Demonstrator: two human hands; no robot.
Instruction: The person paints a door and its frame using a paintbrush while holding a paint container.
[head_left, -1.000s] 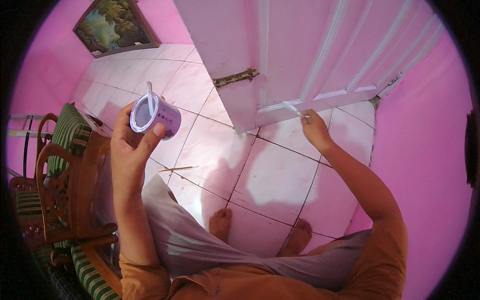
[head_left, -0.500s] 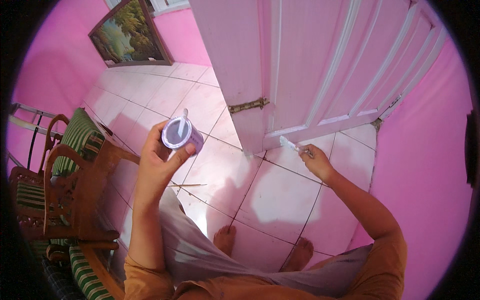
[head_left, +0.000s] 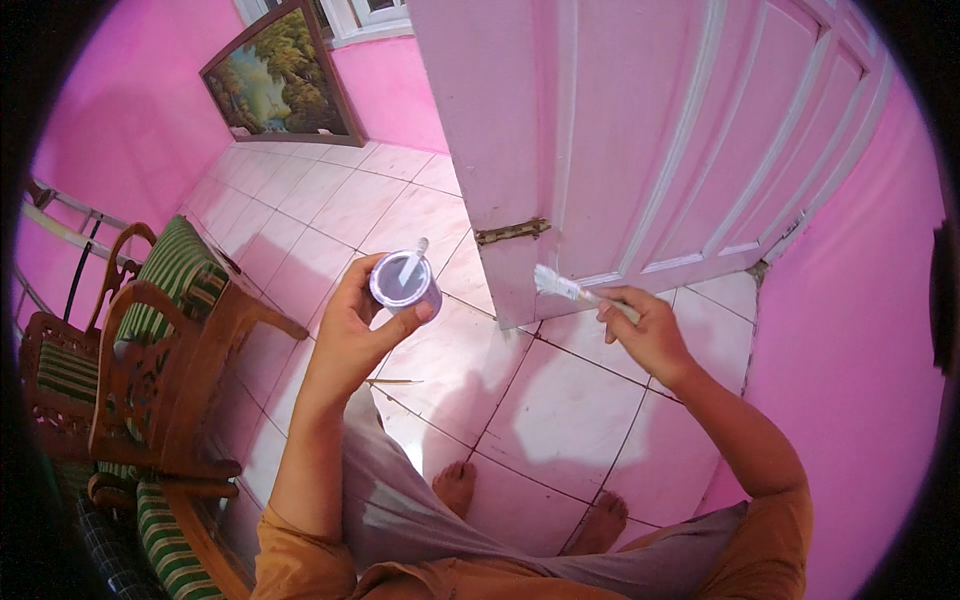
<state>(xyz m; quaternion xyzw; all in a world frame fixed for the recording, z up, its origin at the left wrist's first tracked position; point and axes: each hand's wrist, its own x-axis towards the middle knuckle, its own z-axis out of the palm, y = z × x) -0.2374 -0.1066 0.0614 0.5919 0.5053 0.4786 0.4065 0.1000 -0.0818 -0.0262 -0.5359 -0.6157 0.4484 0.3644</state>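
The wide fisheye camera is looking steeply down and ahead from the person's head, with the forearms (head_left: 318,445) rising from the lower edge and the bare feet (head_left: 456,487) showing below the middle. It is viewing the left hand (head_left: 362,328) and right hand (head_left: 648,332) from near above, while the door (head_left: 630,130) is standing farther forward and the framed painting (head_left: 275,80) is appearing well beyond, at upper left.
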